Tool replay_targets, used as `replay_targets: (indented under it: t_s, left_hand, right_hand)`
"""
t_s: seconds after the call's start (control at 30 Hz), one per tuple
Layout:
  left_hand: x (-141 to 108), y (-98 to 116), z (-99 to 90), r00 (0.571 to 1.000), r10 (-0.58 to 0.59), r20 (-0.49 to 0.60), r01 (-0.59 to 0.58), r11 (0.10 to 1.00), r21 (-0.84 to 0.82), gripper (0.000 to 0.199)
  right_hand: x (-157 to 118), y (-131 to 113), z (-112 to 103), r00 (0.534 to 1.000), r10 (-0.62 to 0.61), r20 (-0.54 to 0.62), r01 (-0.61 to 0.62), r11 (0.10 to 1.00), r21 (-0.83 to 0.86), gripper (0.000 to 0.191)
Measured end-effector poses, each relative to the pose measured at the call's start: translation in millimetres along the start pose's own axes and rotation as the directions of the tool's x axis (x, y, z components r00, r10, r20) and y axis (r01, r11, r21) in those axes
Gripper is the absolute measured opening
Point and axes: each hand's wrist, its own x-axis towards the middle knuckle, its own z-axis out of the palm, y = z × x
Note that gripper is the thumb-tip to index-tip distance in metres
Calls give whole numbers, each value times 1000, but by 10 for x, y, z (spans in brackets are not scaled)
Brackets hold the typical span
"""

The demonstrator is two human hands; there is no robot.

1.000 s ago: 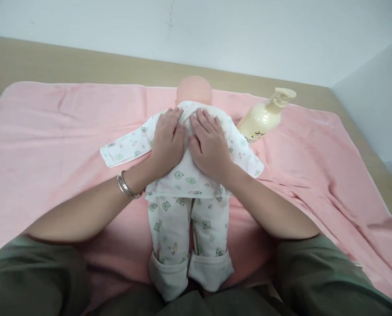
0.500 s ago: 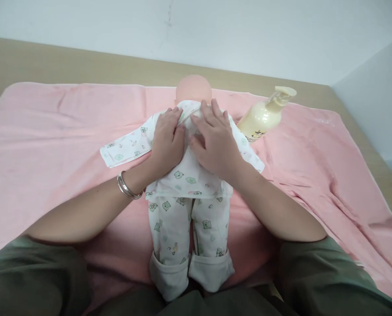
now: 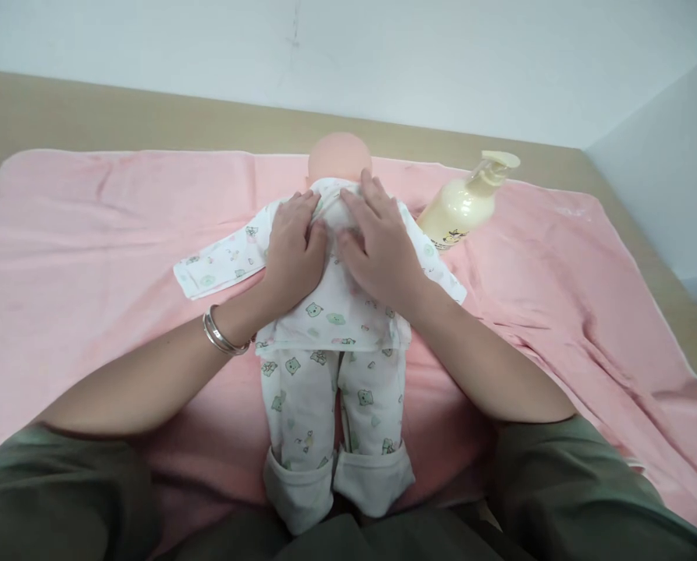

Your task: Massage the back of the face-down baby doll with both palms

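A baby doll [image 3: 340, 156] lies in the middle, its head pointing away from me; its face does not show. It wears a white printed top [image 3: 330, 323] and matching trousers [image 3: 302, 397] with the cuffs folded up. My left hand [image 3: 295, 245] lies on the left side of the doll's upper body, fingers stretched toward the shoulder. On the other side my right hand [image 3: 383, 245] rests with spread fingers, their tips near the collar. Both hands are open and touch the cloth, covering part of the chest.
Under the doll a pink blanket [image 3: 91, 234] with folds covers much of the wooden table [image 3: 150, 117]. A pale yellow pump bottle [image 3: 462, 204] leans to the right, close to the doll's right-hand sleeve. White walls [image 3: 412, 62] rise behind the table and at the right.
My right hand's fingers have shifted slightly across the top near the collar. My left hand stays in place on the doll. The whole view has shifted a little.
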Motion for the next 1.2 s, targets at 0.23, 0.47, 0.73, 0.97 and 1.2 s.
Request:
replay_targets:
  t_s: [0.23,0.47,0.73,0.97,1.2]
  left_hand:
    - [-5,-23,8,999,24,-22,-24,1000,12,47]
    - [-5,4,-7,1000,27,-2,-27,1000,-13,43]
    - [1,-31,-39,1000,-2,28,3,1000,-11,47]
    - [55,116,-91,1000,-3,-16,4,1000,30,39]
    - [237,879,-123,979,-205,-25,193,953,-232,33]
  right_hand:
    - [-25,-27,152,999,-9,-31,8,999,-40,56]
    - [-82,-144,-34,996,-45,76,48,998,-47,53]
    - [-132,-181,-920,986,-42,-163,24,994,-111,57]
    - [-308,25,-1474,841,-204,-501,198,978,-66,51]
    - [-72,225,-1512,904,154,-399,-183,982,-37,57]
